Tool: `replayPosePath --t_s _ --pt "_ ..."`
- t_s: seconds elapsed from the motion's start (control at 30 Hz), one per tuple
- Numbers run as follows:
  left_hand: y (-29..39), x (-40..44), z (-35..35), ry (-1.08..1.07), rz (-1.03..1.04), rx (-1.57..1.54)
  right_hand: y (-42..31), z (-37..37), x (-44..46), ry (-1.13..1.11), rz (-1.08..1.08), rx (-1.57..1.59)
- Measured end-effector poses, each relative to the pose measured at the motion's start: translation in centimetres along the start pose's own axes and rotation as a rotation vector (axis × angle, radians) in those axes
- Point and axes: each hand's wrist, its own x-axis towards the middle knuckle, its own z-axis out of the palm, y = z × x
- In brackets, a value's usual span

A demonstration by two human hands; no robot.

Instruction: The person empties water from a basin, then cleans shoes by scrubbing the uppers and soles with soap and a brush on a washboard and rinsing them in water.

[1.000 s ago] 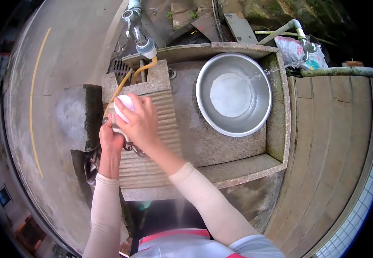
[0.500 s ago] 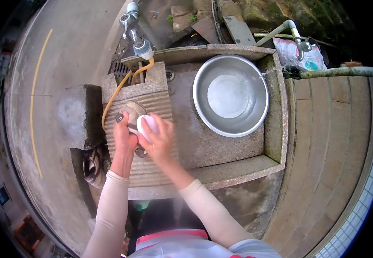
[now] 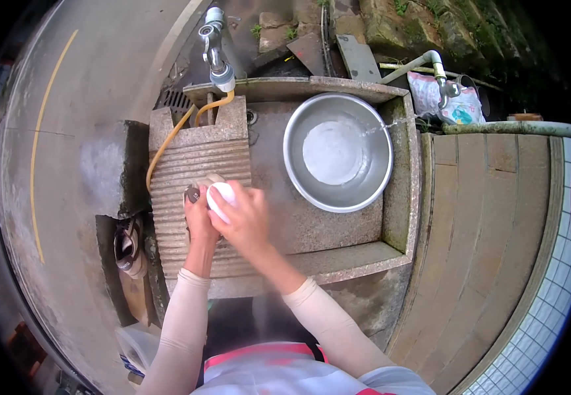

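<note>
My left hand (image 3: pixel 201 217) is closed around a beige shoe with dark brown trim (image 3: pixel 193 195), mostly hidden by my fingers. My right hand (image 3: pixel 244 220) grips a smooth whitish oval object (image 3: pixel 221 199), perhaps a scrub brush, and presses it against the shoe. Both hands are over the ridged stone washboard (image 3: pixel 173 224). To their right, a metal basin (image 3: pixel 290 164) stands in the stone sink with some water in it. A similar brown and beige shoe (image 3: pixel 129 247) lies in the gap left of the washboard.
A tap with a yellow hose (image 3: pixel 163 155) stands behind the washboard. Water runs from another tap (image 3: pixel 447 92) at the right into the basin. The sink's stone rim (image 3: pixel 412 191) borders the right side. A concrete block (image 3: pixel 114 168) stands left.
The view has shifted a little. My hands have moved nearer my body on the washboard, and the shoe has turned so less of it shows. The whitish object stays in my right hand.
</note>
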Motion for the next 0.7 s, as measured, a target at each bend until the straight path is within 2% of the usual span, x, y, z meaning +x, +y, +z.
replayPosePath --t_s 0.07,0.1,0.17,0.2,0.27,0.3,0.33,0.37,0.4,0.47,0.53,0.6,0.67,0.7 --pt "0.0 -1.0 0.2 -0.058 -0.033 0.049 -0.7 -0.4 -1.0 0.077 -0.004 0.008" --pt "0.5 -1.5 0.7 -0.055 -0.046 -0.032 -0.9 -0.6 -1.2 0.122 0.007 0.011" --pt "2.2 -2.2 1.8 -0.116 -0.072 -0.122 -1.9 -1.2 2.6 0.078 0.051 0.041" --pt "3.4 -2.6 2.7 -0.151 -0.058 -0.066 -2.0 -1.2 4.8 0.069 0.067 0.04" --pt "2.5 -1.5 1.1 -0.21 0.106 0.257 -0.3 -0.7 8.5 -0.059 0.151 0.068" --pt "3.9 -1.9 1.7 -0.214 0.145 0.321 1.6 0.2 9.2 -0.109 0.238 0.312" --pt "4.7 -1.8 1.6 -0.214 0.162 0.289 4.3 0.9 9.1 -0.035 0.246 0.536" --pt "5.6 -1.6 1.1 -0.209 0.191 0.3 7.3 0.8 8.1 0.084 0.162 0.333" --pt "6.3 -1.5 0.6 -0.194 0.223 0.318 11.0 -0.1 6.8 0.113 0.106 0.12" --pt "6.0 -0.2 -2.1 -0.193 0.208 0.412 21.0 -1.3 2.7 0.055 0.175 -0.089" --pt "5.6 -0.2 -2.5 -0.188 0.185 0.477 30.8 -4.4 -0.7 -0.116 0.18 -0.379" --pt "4.5 -0.3 -3.0 -0.158 0.15 0.456 37.1 -6.9 -2.0 -0.182 0.266 -0.75" --pt "3.5 -0.5 -3.1 -0.155 0.17 0.385 38.8 -6.1 -2.3 -0.225 0.545 -0.981" --pt "3.1 -0.6 -2.7 -0.132 0.177 0.376 39.4 -3.9 -3.2 -0.167 0.586 -1.078"
